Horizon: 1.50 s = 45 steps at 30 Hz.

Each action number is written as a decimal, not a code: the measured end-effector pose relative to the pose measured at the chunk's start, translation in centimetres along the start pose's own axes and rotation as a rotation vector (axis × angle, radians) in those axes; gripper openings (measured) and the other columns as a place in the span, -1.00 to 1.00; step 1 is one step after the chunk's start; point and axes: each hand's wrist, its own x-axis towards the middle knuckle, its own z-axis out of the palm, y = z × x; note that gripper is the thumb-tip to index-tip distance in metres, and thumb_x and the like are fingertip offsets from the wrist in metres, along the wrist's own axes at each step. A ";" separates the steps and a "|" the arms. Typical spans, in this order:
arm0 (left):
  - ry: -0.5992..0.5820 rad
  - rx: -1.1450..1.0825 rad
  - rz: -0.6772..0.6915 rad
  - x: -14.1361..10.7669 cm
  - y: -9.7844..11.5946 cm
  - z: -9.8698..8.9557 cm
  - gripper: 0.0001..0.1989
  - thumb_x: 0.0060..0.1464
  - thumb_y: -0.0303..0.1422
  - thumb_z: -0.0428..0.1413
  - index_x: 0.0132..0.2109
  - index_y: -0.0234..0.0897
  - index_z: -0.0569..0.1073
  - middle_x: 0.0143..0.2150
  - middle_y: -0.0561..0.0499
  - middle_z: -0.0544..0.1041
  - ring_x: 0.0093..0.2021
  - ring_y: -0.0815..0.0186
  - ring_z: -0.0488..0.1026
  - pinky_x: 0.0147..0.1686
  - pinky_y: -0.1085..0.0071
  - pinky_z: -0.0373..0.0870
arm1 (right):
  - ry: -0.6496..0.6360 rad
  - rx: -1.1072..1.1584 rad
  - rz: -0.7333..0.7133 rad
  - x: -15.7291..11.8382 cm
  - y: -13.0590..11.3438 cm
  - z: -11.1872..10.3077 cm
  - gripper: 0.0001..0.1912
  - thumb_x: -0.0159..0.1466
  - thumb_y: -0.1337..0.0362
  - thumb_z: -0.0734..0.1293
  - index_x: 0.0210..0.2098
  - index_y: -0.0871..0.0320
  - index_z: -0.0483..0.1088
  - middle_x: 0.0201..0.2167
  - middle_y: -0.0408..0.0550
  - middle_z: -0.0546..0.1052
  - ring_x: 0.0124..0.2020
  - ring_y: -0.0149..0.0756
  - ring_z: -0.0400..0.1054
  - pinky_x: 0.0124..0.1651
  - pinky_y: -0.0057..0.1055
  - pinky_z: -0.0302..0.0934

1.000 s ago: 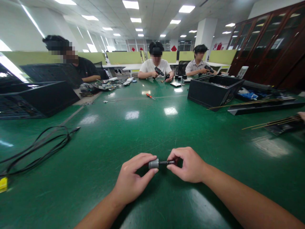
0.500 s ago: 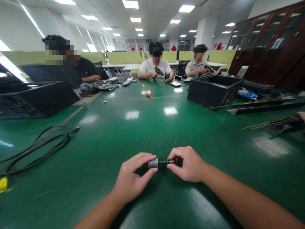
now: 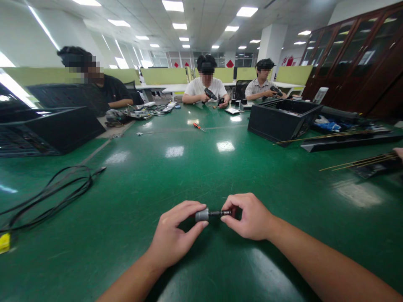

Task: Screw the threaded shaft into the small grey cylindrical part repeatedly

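Between my two hands a small metal part lies level, low in the middle of the head view. Its left end is a grey cylinder [image 3: 202,215], pinched between the thumb and fingers of my left hand [image 3: 176,235]. From the cylinder a thin dark shaft [image 3: 215,213] runs right to a narrower shiny end [image 3: 226,212]. My right hand [image 3: 248,216] grips that end with thumb and curled fingers. Both hands are over the green table [image 3: 201,176]; whether the part touches it I cannot tell.
Looped black cables [image 3: 63,188] lie at left, near a black computer case [image 3: 56,132]. A red screwdriver [image 3: 197,126] lies farther back. At right are another black case [image 3: 280,119] and thin brass-coloured rods [image 3: 362,161]. Several people sit around the table.
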 end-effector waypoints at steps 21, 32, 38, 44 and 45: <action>0.012 0.002 -0.005 0.1 0.1 -0.1 -0.78 0.09 -0.41 0.25 -0.08 -0.23 0.60 -0.17 -0.08 0.64 -0.19 0.23 0.60 -0.15 0.37 0.56 | 0.001 -0.011 0.006 -0.1 0.1 -0.1 -0.94 0.17 0.34 0.42 -0.35 0.14 0.45 -0.46 -0.15 0.55 -0.45 -0.35 0.45 -0.32 -0.44 0.26; 0.011 0.007 0.000 0.0 0.1 -0.2 -0.77 0.08 -0.42 0.26 -0.08 -0.22 0.59 -0.17 -0.05 0.64 -0.19 0.25 0.60 -0.14 0.39 0.55 | -0.002 -0.012 0.008 0.0 0.2 -0.2 -0.93 0.16 0.35 0.42 -0.36 0.14 0.45 -0.46 -0.15 0.55 -0.44 -0.35 0.45 -0.31 -0.44 0.26; 0.019 -0.003 0.007 0.0 -0.1 -0.1 -0.78 0.06 -0.42 0.27 -0.10 -0.22 0.60 -0.18 -0.07 0.64 -0.20 0.23 0.61 -0.15 0.38 0.56 | -0.004 -0.028 0.003 0.0 0.3 -0.2 -0.92 0.16 0.34 0.43 -0.35 0.13 0.45 -0.46 -0.15 0.56 -0.45 -0.34 0.45 -0.31 -0.43 0.26; 0.018 -0.008 0.015 0.0 -0.2 -0.2 -0.78 0.06 -0.43 0.27 -0.10 -0.22 0.59 -0.18 -0.05 0.64 -0.20 0.25 0.61 -0.16 0.39 0.55 | -0.013 -0.025 0.009 0.0 0.3 -0.2 -0.93 0.16 0.34 0.42 -0.35 0.13 0.45 -0.45 -0.14 0.56 -0.44 -0.34 0.45 -0.30 -0.43 0.27; 0.017 -0.008 0.015 0.0 -0.2 -0.2 -0.78 0.06 -0.43 0.27 -0.10 -0.22 0.59 -0.18 -0.05 0.64 -0.20 0.24 0.61 -0.16 0.39 0.55 | -0.012 -0.025 0.008 0.0 0.3 -0.2 -0.93 0.16 0.34 0.42 -0.35 0.14 0.45 -0.45 -0.14 0.56 -0.44 -0.34 0.45 -0.30 -0.43 0.26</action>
